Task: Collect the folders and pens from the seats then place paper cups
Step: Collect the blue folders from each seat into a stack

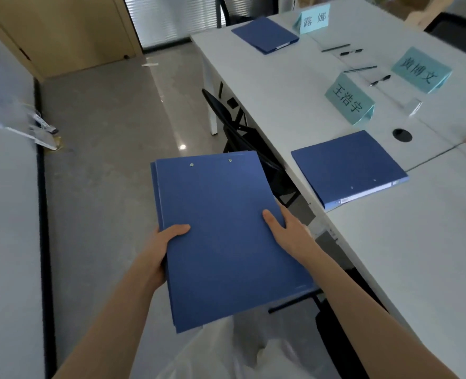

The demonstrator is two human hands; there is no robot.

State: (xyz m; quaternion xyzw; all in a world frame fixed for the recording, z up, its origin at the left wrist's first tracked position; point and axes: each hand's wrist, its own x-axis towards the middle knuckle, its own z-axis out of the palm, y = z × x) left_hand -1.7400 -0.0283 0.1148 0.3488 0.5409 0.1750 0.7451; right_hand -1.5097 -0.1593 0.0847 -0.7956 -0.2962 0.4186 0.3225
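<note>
A stack of blue folders (pixel 226 236) is held flat over the floor, just off the tabletop (pixel 418 255) edge. It is gripped at its near left edge by the left hand (pixel 163 247), thumb laid on the top cover, fingers hidden beneath. The near right edge is clasped by the right hand (pixel 289 231), thumb on top, fingers likewise tucked under and out of sight. On the tabletop, just beyond the stack's right side, a second blue folder (pixel 349 168) is seen lying flat near the edge. A third blue folder (pixel 264 34) is noted at the tabletop's far end. Three teal name cards (pixel 349 98) are stood farther in from the edge than the second folder, with several pens (pixel 379 80) lying loose between them. A black chair (pixel 242 132) is tucked against the tabletop edge, beyond the held stack.
</note>
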